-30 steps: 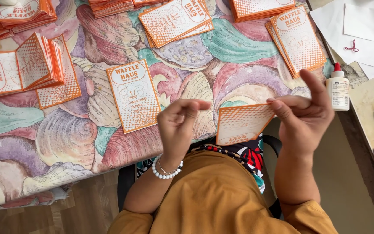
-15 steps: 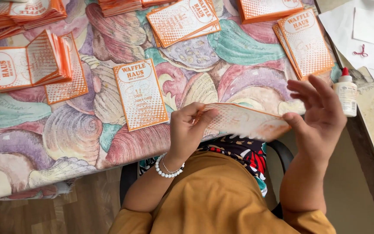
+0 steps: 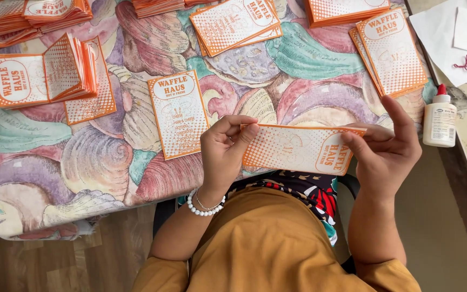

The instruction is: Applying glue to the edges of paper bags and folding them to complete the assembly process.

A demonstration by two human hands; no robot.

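You grip one orange card (image 3: 304,148) flat between left hand (image 3: 224,154) and right hand (image 3: 386,151), above the table edge (image 3: 55,216) — folded stacks (image 3: 55,75) done, flat piles (image 3: 390,48) left, by my judgement.

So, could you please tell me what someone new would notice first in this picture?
First, the orange-and-white card held flat between the left hand and right hand, low in the middle. Next, the seashell-patterned tablecloth strewn with stacks of matching cards, and a white glue bottle with a red cap at the right edge.
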